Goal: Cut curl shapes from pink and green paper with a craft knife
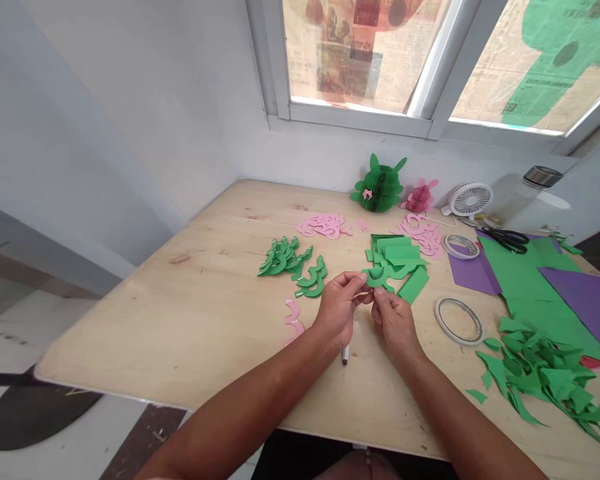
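The left hand [339, 305] and the right hand [395, 319] both pinched a curved green paper piece [377, 279], held above the tabletop [205, 327] at the near side of a pile of green strips [403, 253]. A marker [346, 355] lay near the left wrist, with a wavy pink cutout [293, 311] farther left.

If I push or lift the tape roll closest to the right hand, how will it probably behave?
The tape roll lies flat, so a push would probably slide it rather than roll it. Its band looks thin, so it is likely light. Set on its round edge, it may roll.
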`<action>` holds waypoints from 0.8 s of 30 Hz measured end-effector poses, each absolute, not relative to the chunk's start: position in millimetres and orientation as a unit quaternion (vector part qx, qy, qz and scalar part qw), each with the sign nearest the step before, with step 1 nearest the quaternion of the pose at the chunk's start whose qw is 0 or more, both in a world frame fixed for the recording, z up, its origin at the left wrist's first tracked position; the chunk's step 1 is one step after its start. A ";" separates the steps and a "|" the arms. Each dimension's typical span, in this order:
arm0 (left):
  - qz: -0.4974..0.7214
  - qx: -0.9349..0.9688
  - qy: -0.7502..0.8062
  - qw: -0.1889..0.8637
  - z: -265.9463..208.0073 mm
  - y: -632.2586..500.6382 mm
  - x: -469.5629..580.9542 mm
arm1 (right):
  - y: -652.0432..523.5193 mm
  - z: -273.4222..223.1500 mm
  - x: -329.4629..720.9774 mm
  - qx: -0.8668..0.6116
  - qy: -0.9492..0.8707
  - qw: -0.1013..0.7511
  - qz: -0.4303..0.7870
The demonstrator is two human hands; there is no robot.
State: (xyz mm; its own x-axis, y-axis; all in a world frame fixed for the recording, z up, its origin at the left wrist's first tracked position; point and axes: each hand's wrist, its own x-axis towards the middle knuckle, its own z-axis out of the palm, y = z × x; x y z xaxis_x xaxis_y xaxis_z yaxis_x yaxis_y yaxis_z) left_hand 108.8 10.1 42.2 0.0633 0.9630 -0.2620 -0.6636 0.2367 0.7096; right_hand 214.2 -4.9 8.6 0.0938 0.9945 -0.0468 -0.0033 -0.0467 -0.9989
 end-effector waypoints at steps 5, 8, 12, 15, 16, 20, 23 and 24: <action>0.582 0.213 0.361 0.697 41.4 10.7 109.0 | -4.2 5.5 215.1 -0.537 -0.464 0.512 0.484; 0.582 0.216 0.361 0.696 41.2 10.5 109.2 | -4.1 3.9 215.4 -0.536 -0.460 0.514 0.487; 0.580 0.220 0.365 0.694 41.1 10.9 108.5 | -5.0 5.5 215.0 -0.535 -0.460 0.512 0.490; 0.582 0.223 0.375 0.687 40.8 12.6 106.6 | -5.5 7.3 214.3 -0.540 -0.465 0.505 0.486; 0.583 0.224 0.379 0.683 40.6 13.5 105.8 | -5.5 7.6 214.1 -0.542 -0.466 0.503 0.485; 0.588 0.228 0.398 0.666 40.6 16.4 103.1 | -5.1 7.4 214.3 -0.544 -0.477 0.498 0.478; 0.589 0.233 0.403 0.661 40.9 17.0 102.9 | -5.2 7.0 214.6 -0.544 -0.474 0.497 0.482; 0.589 0.235 0.404 0.660 40.9 16.9 103.2 | -5.3 7.0 214.6 -0.544 -0.471 0.498 0.484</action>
State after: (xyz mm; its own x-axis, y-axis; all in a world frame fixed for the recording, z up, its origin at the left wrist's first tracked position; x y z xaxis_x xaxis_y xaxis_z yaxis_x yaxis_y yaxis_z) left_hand 103.2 16.9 40.9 -0.0188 0.9664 -0.2564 -0.5877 0.1968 0.7848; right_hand 214.6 -5.3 7.0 0.0878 0.9944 -0.0579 0.0297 -0.0607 -0.9977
